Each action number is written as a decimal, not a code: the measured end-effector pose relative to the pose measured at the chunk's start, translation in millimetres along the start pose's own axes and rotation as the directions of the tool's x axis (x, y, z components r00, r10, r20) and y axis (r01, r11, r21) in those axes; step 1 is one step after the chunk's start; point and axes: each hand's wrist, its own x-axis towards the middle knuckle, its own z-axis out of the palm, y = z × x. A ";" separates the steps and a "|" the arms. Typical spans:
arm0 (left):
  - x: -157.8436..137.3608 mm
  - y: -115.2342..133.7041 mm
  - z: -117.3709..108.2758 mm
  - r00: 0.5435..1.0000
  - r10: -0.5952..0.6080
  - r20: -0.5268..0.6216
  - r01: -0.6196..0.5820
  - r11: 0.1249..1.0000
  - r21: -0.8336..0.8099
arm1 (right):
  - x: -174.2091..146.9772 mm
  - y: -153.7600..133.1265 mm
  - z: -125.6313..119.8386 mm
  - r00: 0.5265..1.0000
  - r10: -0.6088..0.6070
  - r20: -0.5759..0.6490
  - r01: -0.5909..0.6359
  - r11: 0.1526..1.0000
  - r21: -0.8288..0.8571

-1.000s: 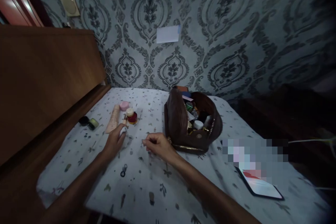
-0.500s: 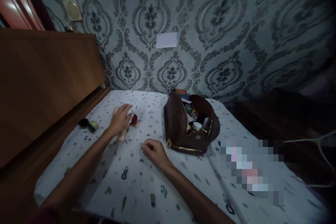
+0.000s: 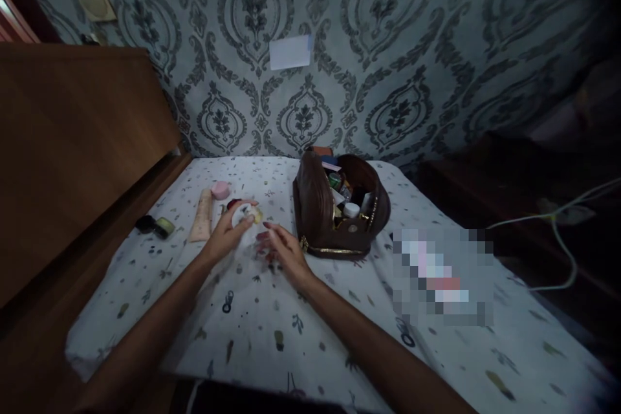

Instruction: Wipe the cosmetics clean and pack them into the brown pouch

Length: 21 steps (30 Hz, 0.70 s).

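My left hand (image 3: 227, 237) is closed around a small white round container (image 3: 241, 212) with a yellowish patch at its right side. Close beside it, my right hand (image 3: 287, 255) has its fingers apart and holds nothing I can see; the lower fingers are smeared by motion. Behind the left hand, a dark red item (image 3: 233, 204) is mostly covered. Left of that hand, a beige tube (image 3: 202, 216) lies on the patterned sheet near a pink round jar (image 3: 220, 190).
An open brown bag (image 3: 310, 210) stands right of my hands, full of small items, including a white-lidded jar (image 3: 351, 210). A green-and-black item (image 3: 163, 228) lies far left by the wooden panel (image 3: 82, 149). A blurred-out object (image 3: 441, 278) rests at the right.
My left hand has lifted the white container and moved right and slightly down, uncovering the tube and pink jar. The right hand has spread its fingers close to the container. The view has shifted.
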 end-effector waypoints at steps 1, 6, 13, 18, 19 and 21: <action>-6.4 1.5 6.7 1.000 0.005 0.017 -0.005 1.000 -0.018 | 0.0 -0.8 0.6 1.000 0.015 0.009 -0.015 0.999 0.036; -26.4 -6.5 27.5 0.999 0.033 -0.021 -0.033 0.999 0.007 | 1.0 1.5 1.3 0.997 0.056 0.056 -0.060 0.996 0.071; -33.9 -8.5 32.3 0.984 0.019 -0.176 -0.015 1.000 0.025 | 0.6 4.6 1.9 0.986 -0.048 0.161 0.061 0.995 -0.076; -31.3 -9.6 30.7 0.968 -0.037 -0.248 0.031 0.999 -0.030 | -2.0 11.1 2.5 0.966 -0.093 0.243 0.143 0.971 -0.193; -30.4 -11.0 29.7 0.964 -0.053 -0.259 0.044 0.998 -0.037 | -2.8 12.0 2.9 0.965 -0.106 0.242 0.164 0.958 -0.235; -28.9 -14.2 27.9 0.958 -0.093 -0.272 0.078 0.995 -0.066 | -5.0 12.6 3.6 0.963 -0.134 0.233 0.205 0.928 -0.312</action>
